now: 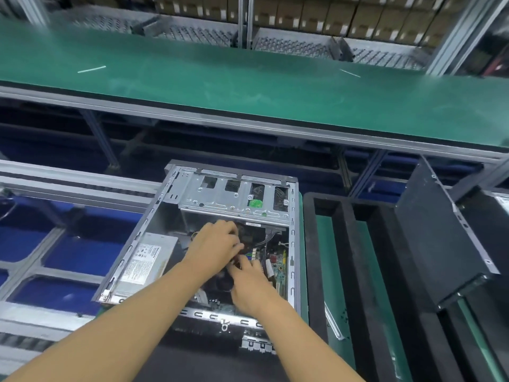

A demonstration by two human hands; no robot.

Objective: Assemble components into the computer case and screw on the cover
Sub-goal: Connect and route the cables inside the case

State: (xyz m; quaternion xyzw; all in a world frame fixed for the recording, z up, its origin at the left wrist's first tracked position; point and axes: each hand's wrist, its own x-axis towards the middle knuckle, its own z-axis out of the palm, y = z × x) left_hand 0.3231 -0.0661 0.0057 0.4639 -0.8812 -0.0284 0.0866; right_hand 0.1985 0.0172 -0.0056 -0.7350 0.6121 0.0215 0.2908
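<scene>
An open grey computer case (292, 244) lies on its side in front of me, its cover off. A silver power supply (146, 260) sits at its left, a drive cage (234, 194) at the far end, and a green motherboard (279, 264) along the right. Both hands reach inside over the board. My left hand (214, 248) has its fingers curled around a bundle of cables near the middle. My right hand (249, 282) lies just below it, fingertips pinching the same cables or a connector; the exact part is hidden by the fingers.
A black case cover (438, 244) leans upright at the right among black foam racks (344, 271). A green conveyor belt (248, 78) runs across the far side. Metal rails and blue bins (68, 257) lie to the left.
</scene>
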